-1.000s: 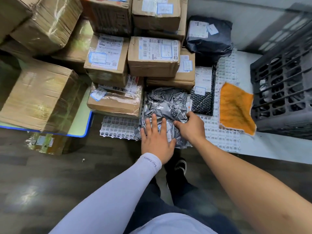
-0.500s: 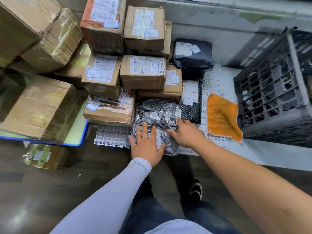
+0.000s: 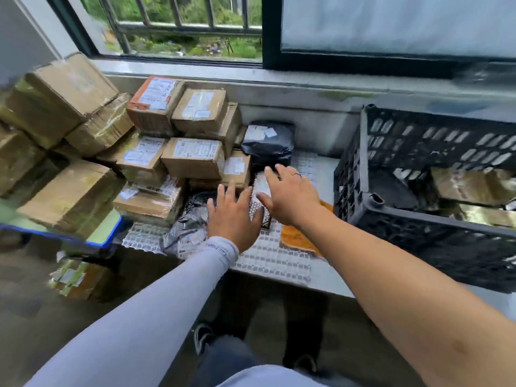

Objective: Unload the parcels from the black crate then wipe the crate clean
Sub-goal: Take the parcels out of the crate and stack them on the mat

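I see the left hand [image 3: 233,219] and right hand [image 3: 287,195] released, fingers spread above the grey parcel [image 3: 185,227]. Black crate [image 3: 418,196] sits right, cut off; its parcels [image 3: 472,185] blurred.

Left hand [image 3: 233,219] and right hand [image 3: 290,195] lifted off grey parcel [image 3: 187,227]; fingers spread.
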Demonstrator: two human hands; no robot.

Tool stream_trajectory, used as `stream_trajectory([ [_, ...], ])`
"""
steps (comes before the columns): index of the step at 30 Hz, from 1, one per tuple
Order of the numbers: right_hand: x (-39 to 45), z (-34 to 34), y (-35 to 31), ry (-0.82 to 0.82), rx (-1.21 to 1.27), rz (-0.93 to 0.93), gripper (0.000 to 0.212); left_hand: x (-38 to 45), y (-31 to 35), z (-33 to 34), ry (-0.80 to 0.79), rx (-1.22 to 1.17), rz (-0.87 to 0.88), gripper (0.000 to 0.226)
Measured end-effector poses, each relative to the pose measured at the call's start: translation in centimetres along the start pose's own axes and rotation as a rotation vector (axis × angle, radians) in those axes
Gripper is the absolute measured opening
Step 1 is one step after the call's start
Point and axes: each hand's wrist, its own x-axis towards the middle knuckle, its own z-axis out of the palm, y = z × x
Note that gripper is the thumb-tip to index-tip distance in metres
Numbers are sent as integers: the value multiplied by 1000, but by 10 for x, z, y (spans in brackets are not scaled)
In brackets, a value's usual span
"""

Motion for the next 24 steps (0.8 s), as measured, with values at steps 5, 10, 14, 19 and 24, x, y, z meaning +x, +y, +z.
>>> stream_trajectory([
  [5, -18, -42, 45, 110, -72, -21, 71, 4, 66, -14, 107, -61, 53, 61],
  [10, -33, -78, 88, 155, -64, 12, 65, 16, 121, -31, 122, -135, 143, 63],
  [14, -40, -100, 119, 165, -103, 88, 64, 34, 153, -44, 108, -107, 251, 67],
  [19, -43, -111, 156, 146, -127, 217, 65, 62, 186, -44, 50, -59, 361, 72],
  [24, -48, -106, 202, 93, -120, 318, 66, 78, 214, -31, -28, -38, 399, 77],
])
